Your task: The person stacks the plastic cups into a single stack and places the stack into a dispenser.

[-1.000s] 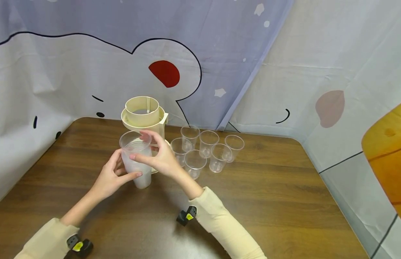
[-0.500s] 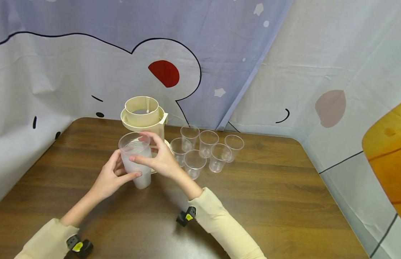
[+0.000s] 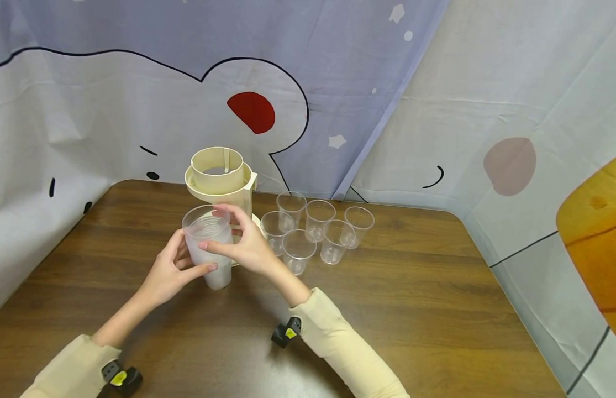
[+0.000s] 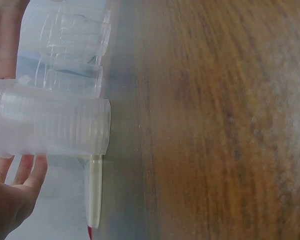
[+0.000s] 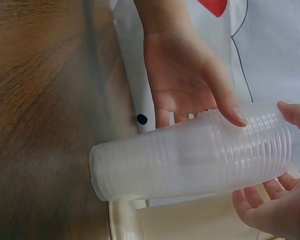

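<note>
A tall stack of nested clear plastic cups [image 3: 220, 276] stands upright at the left of the table, held between both hands. My left hand [image 3: 164, 275] grips its middle, the thumb across the near side and the fingers behind. Higher up, near the top rim, my right hand [image 3: 250, 243] holds the stack between thumb and fingers. The right wrist view shows the many close rims of the stack [image 5: 190, 157]. I cannot tell whether its base touches the wood. Just behind it is a cream plastic cylinder [image 3: 219, 179] with an open top, its lower part mostly hidden.
Several single clear cups [image 3: 299, 249] stand upright in a cluster right of the cream cylinder. The brown wooden table [image 3: 412, 309] reaches back to a printed curtain [image 3: 188, 121]. A small black device [image 3: 286, 332] sits on each wrist.
The top rim of the stack and my right hand have sunk slightly. My left hand and the base of the stack look almost unmoved.
</note>
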### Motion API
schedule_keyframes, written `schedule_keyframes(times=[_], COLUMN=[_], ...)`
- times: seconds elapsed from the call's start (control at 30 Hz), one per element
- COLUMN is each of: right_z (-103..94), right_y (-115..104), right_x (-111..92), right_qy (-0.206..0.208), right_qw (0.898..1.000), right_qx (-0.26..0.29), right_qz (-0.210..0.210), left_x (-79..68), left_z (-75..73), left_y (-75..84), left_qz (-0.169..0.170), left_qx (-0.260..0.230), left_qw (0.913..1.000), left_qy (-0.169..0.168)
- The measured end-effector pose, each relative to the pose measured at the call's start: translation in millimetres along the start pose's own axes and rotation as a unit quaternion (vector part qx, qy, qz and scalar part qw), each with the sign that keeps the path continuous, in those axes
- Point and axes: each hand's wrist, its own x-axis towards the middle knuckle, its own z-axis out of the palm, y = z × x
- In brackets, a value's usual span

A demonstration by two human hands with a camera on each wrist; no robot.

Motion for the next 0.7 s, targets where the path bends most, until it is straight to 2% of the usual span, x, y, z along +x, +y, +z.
schedule_keyframes(times=[0.17, 0.43, 0.7], right_z=[0.6, 1.4, 0.2], right_y=[3.0, 5.6, 5.1], right_x=[-0.3, -0.3, -0.6], right_qy=[-0.006, -0.025, -0.017], right_qw=[1.000, 1.000, 1.000], right_qx=[0.000, 0.007, 0.010], right_qz=[0.009, -0.002, 0.000], left_x=[0.0, 0.0, -0.6], left_z=[0.0, -0.2, -1.2], left_y=[0.7, 1.4, 1.8], left_qz=[-0.002, -0.005, -0.006], left_qx=[0.000, 0.000, 0.004], left_qw=[1.0000, 1.0000, 1.0000], left_qy=[-0.001, -0.004, -0.005])
